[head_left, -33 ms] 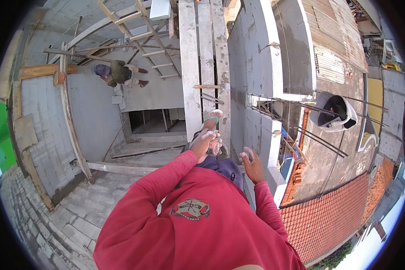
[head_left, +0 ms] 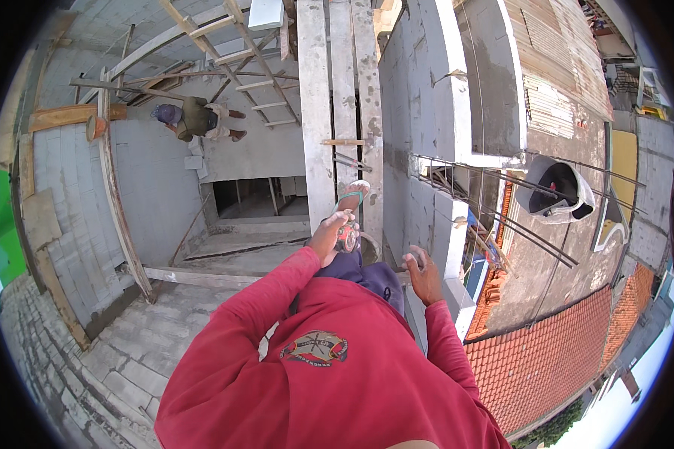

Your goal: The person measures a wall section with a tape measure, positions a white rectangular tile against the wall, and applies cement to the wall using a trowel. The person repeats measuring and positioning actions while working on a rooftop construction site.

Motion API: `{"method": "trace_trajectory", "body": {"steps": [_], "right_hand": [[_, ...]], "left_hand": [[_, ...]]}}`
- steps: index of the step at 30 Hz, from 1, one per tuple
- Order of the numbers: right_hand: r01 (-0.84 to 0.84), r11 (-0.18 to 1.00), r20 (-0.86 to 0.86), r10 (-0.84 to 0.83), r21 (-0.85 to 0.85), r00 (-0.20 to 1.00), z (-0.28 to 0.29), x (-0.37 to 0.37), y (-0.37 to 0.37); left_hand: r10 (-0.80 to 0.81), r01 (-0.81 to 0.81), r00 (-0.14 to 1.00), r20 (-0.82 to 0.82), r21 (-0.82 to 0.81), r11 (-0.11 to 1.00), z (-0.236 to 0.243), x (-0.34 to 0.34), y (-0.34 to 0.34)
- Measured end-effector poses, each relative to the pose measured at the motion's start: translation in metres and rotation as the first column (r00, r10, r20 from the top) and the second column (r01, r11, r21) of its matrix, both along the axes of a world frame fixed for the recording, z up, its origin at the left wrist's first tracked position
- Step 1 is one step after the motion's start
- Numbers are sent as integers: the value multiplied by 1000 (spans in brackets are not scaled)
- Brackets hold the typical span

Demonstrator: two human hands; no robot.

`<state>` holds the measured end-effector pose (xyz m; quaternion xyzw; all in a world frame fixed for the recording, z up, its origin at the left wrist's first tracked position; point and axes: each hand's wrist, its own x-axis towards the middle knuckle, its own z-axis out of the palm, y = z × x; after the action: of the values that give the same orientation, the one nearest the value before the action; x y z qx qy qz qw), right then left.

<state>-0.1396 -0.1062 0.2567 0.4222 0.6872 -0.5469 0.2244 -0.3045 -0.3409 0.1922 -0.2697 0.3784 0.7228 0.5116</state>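
My left hand (head_left: 326, 238) is closed around a small rounded object (head_left: 347, 236), red with dark and greenish parts, held above my thigh; its exact kind I cannot make out. My right hand (head_left: 424, 275) hovers to the right of my legs, beside the grey block wall (head_left: 434, 217). Its fingers are loosely bent and apart, with nothing visible in them. Beyond the left hand, my foot in a turquoise-strapped flip-flop (head_left: 352, 196) rests on long grey planks (head_left: 342, 90).
Steel bars (head_left: 528, 232) jut from the wall at right, near a pale bucket-like container (head_left: 558, 188). A wooden ladder (head_left: 247, 60) leans at upper left. Below it, another person (head_left: 195, 121) stands by a block wall. An opening (head_left: 258, 198) lies left of the planks.
My left hand and the object in it have shifted slightly left and toward me. My right hand has barely moved; its fingers look a little more spread.
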Motion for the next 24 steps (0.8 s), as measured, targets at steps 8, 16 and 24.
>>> {"method": "trace_trajectory", "body": {"steps": [8,16,24], "right_hand": [[-205,950,-23,216,234,976,-89,2,63],[-304,882,-25,335,361,942,-70,-105,77],[-62,971,-206,111,230,972,-21,-228,79]], "left_hand": [[109,-173,981,-159,-478,861,-31,-112,-119],[147,-213,976,-164,-547,809,-25,-98,-167],[177,-245,969,-172,-583,774,-17,-102,-135]]}}
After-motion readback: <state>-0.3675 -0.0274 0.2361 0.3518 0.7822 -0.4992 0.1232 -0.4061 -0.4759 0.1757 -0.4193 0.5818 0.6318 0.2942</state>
